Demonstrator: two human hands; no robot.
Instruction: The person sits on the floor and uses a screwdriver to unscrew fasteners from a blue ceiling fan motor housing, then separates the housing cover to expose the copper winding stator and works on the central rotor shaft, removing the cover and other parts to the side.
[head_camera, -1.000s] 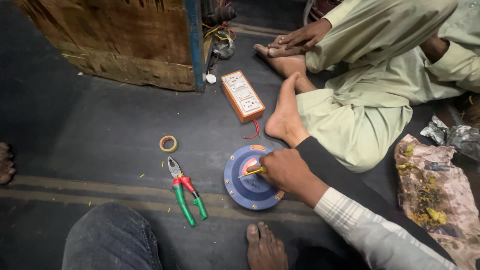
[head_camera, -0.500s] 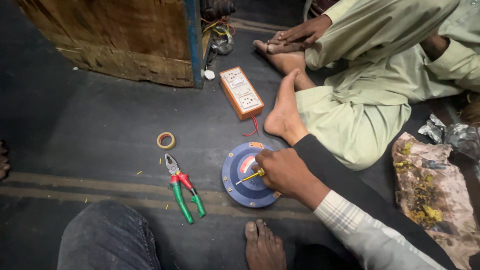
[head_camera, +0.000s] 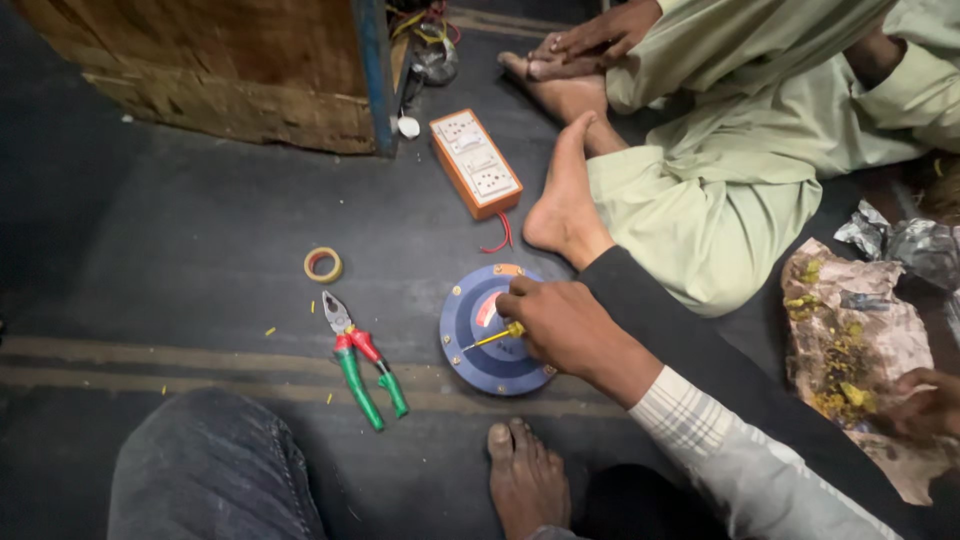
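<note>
A round blue disc-shaped device (head_camera: 467, 322) with an orange-and-white patch lies on the dark floor. My right hand (head_camera: 562, 326) rests over its right half, gripping a small yellow-handled screwdriver (head_camera: 492, 338) whose thin shaft points left across the disc's face. My sleeve is dark with a pale checked cuff. My left hand is out of sight. Just left of the disc lie pliers with red and green handles (head_camera: 364, 366), and beyond them a small roll of tape (head_camera: 323, 264).
An orange socket box (head_camera: 475, 162) with a red wire lies beyond the disc, beside a wooden crate (head_camera: 220, 70). A seated person in pale green has a bare foot (head_camera: 562, 205) close to the disc. Crumpled paper with yellow scraps (head_camera: 850, 350) lies right. My knee (head_camera: 210, 470) and foot (head_camera: 525, 480) are near.
My right hand stays on the blue disc with the screwdriver, shifting only slightly. The view has drifted a little; the pliers, tape and socket box have not moved.
</note>
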